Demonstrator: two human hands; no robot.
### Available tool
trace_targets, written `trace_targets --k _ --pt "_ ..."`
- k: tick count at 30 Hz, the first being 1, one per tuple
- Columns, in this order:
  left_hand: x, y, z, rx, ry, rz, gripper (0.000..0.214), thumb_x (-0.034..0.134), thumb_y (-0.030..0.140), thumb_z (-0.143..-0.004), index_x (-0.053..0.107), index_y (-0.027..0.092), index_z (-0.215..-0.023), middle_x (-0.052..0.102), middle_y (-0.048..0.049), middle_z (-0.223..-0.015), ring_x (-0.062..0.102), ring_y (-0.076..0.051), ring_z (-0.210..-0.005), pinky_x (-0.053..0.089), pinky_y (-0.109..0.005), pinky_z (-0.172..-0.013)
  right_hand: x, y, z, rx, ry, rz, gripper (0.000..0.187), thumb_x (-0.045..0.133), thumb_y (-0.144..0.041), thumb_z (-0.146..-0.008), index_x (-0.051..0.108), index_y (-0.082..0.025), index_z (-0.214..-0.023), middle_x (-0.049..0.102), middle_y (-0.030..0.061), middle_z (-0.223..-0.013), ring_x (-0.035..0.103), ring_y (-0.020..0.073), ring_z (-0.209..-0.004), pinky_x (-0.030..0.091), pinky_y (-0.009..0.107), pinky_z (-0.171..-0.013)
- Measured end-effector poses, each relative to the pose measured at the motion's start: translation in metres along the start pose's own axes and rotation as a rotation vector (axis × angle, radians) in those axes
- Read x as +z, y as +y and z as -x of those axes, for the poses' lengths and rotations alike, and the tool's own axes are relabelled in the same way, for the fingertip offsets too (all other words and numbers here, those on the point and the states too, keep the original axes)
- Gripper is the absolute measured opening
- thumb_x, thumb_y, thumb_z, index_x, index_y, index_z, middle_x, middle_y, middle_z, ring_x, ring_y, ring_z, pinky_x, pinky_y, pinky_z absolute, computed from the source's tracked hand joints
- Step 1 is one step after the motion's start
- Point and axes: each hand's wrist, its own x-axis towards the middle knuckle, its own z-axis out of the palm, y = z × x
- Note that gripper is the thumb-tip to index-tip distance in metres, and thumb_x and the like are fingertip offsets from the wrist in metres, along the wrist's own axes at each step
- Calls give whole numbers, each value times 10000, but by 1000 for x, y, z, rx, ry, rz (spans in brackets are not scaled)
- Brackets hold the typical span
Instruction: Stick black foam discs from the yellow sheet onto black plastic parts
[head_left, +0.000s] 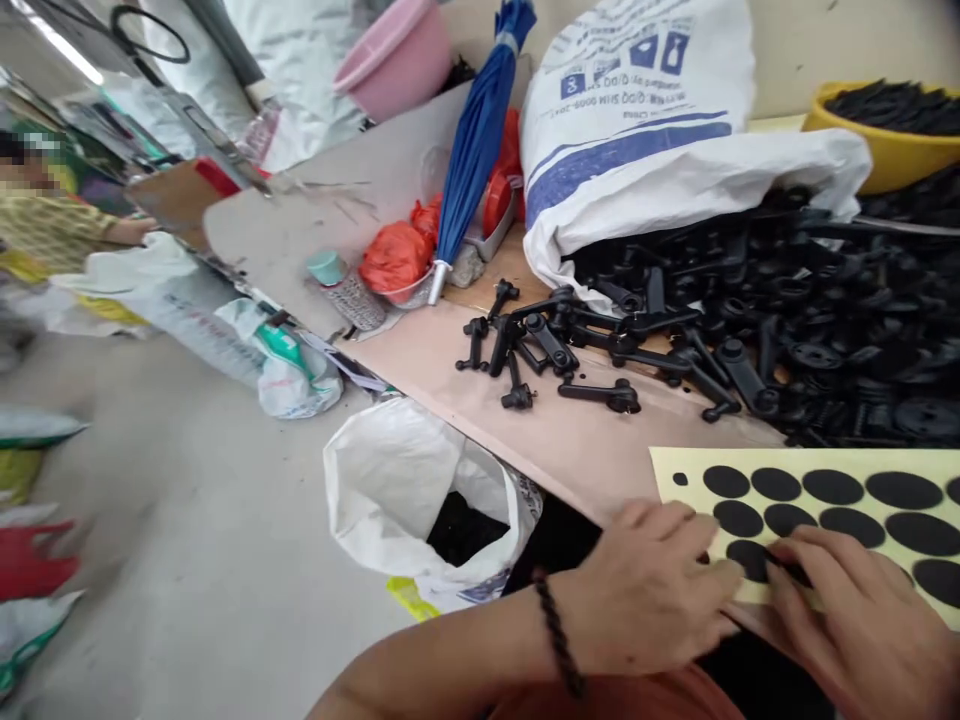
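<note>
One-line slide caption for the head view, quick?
Left hand and right hand over a pale yellow sheet of black discs, near black parts heaped at the mouth of a white sack.

Pale yellow sheet [690, 460], black discs [832, 487]

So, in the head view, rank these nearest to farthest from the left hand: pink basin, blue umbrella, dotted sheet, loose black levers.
1. Dotted sheet: at the left hand.
2. Loose black levers: on the tabletop, beyond the sheet.
3. Blue umbrella: farther back.
4. Pink basin: at the back, left of the umbrella.
</note>
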Motion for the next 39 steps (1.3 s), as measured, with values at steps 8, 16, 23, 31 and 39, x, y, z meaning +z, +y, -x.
trace_targets --k 8,16,23,31,39 --pt "26 -1 -12 15 19 -55 314 447 372 -902 522 166 -1128 542 -77 -1086 473 -221 -990 364 -372 -825 -11 -5 -8 45 28 -35 154 417 -284 -885 533 -198 -938 580 125 -978 566 267 -911 454 402 -783" --pt "28 0 -17 7 -9 -45 331 480 350 -883 498 186 -1170 523 -76 -1179 449 -241 -1045 354 -385 -852 -19 -19 -18 108 -61 5 128 414 -133 -848 508 -200 -793 555 111 -933 530 253 -837 459 385 -685" --pt "29 0 -17 31 -23 -99 292 470 324 -891 502 179 -1143 521 -82 -1176 454 -239 -1046 358 -398 -857 -21 -24 -19 109 -106 -96 154 426 -86 -824 446 -210 -734 560 74 -879 521 217 -787 424 369 -683" --pt "25 -6 -10 82 24 14 193 508 327 -871 550 197 -1008 530 -76 -1179 464 -242 -1056 392 -410 -876 -22 -27 -17 93 -104 -224 165 432 -112 -845 440 -215 -715 593 38 -795 554 199 -758 440 348 -680" --pt "-8 -79 -18 -244 394 -193 359 366 60 -855 479 76 -1195 510 -179 -1205 406 -278 -1157 368 -465 -975 -38 -13 -16 225 -377 -473 167 445 -183 -858 466 -223 -697 634 32 -916 607 185 -883 488 278 -780"
